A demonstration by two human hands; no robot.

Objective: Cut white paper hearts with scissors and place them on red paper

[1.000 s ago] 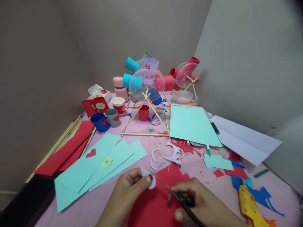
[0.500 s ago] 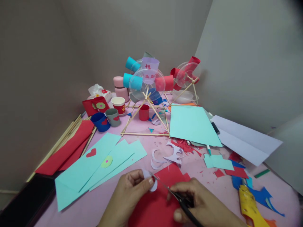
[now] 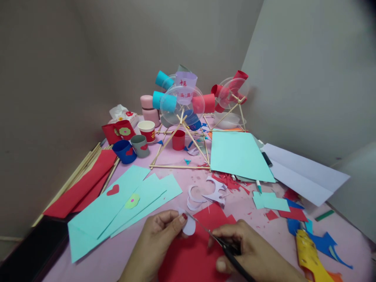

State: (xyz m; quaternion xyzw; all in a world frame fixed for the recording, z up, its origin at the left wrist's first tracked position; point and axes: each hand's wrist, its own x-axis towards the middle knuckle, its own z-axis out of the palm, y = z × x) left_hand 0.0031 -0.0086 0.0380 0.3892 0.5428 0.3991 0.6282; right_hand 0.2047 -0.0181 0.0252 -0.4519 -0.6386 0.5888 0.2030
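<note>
My left hand [image 3: 155, 243] pinches a small rounded piece of pale lilac paper [image 3: 188, 226] between thumb and fingers, low in the middle of the view. My right hand [image 3: 252, 254] is closed round the black handles of a pair of scissors [image 3: 219, 243]. The thin blades point up and left, and their tips meet the lilac piece at its upper edge. Both hands hover over a red paper sheet [image 3: 196, 254] lying on the pink tabletop [image 3: 264, 231].
Mint paper strips [image 3: 117, 207] lie left, one bearing a red heart. A mint sheet [image 3: 237, 156] and lilac sheet [image 3: 302, 172] sit right. Behind stand stick-and-cup wheel models [image 3: 183, 102], paper cups [image 3: 138, 145], lilac offcuts [image 3: 208, 194], and a yellow object [image 3: 311, 256].
The lilac piece has turned slightly in my left fingers while the scissor tips stay at its edge. Both hands have shifted only a little.
</note>
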